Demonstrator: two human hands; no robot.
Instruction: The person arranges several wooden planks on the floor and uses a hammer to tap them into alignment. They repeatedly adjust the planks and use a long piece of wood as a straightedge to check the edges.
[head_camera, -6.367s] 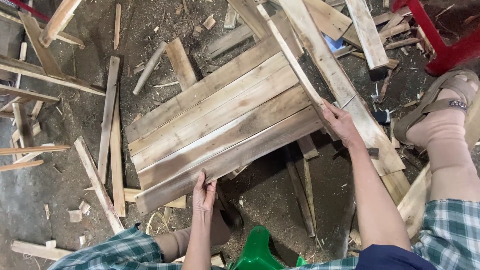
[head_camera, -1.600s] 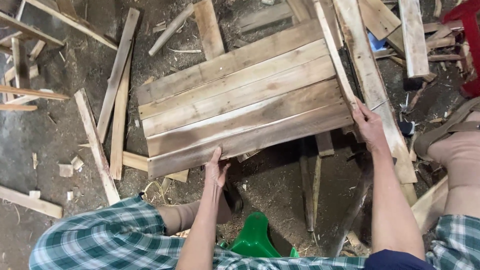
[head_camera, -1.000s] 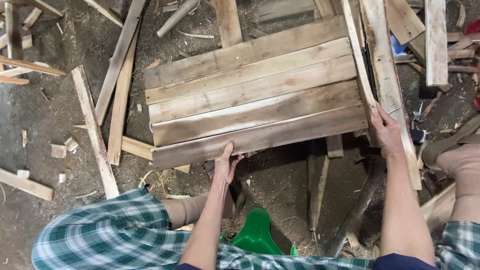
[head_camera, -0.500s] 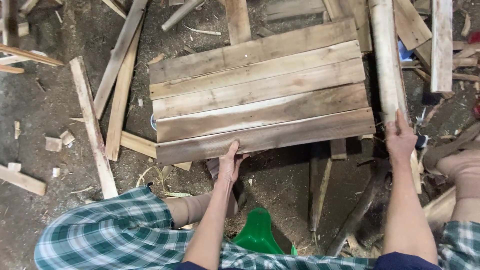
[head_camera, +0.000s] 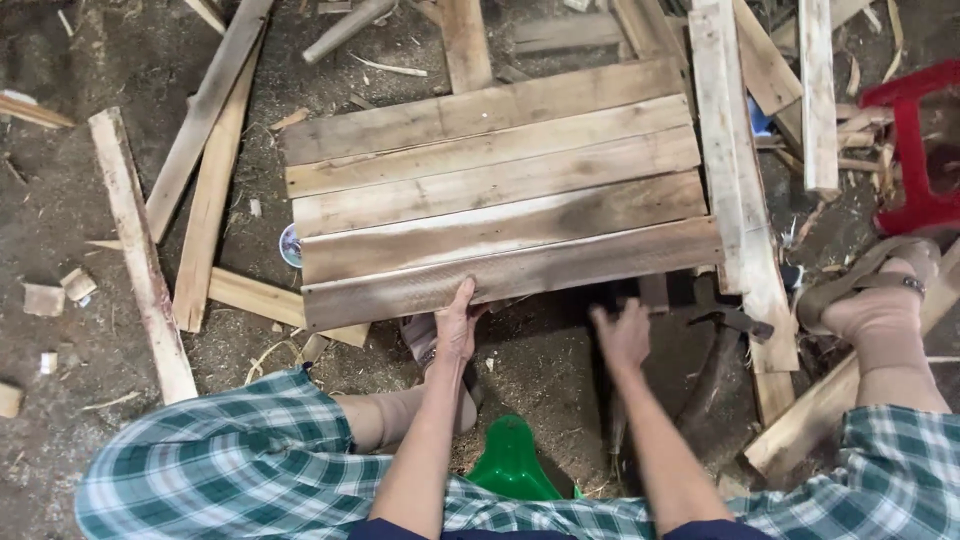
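I am gripping the near edge of the wooden panel (head_camera: 495, 190) with my left hand (head_camera: 456, 325): the thumb is lying on top of the nearest plank and the fingers are curling under its edge, so the hand is closed on the wood. The panel is made of five planks laid side by side, running left to right, and it is lying roughly flat above the dirt floor (head_camera: 60, 230), in the middle of the scene, just beyond my knees.

My right hand (head_camera: 623, 335) is hovering near the panel's near right corner, just below the nearest plank and apart from it. The hand is blurred; the fingers are looking loosely spread and are holding nothing that I can make out.

A long batten (head_camera: 735, 170) is lying across the panel's right end, running from far to near. A hammer (head_camera: 728, 318) is lying just right of my right hand, its head near the batten's near end. Loose wooden strips (head_camera: 205, 170) are lying on the floor to the left of the panel. A red stool (head_camera: 912, 150) is standing at the far right, and a green plastic seat (head_camera: 512, 462) is showing between my legs. My sandalled right foot (head_camera: 880, 305) is resting at the right, near the batten.
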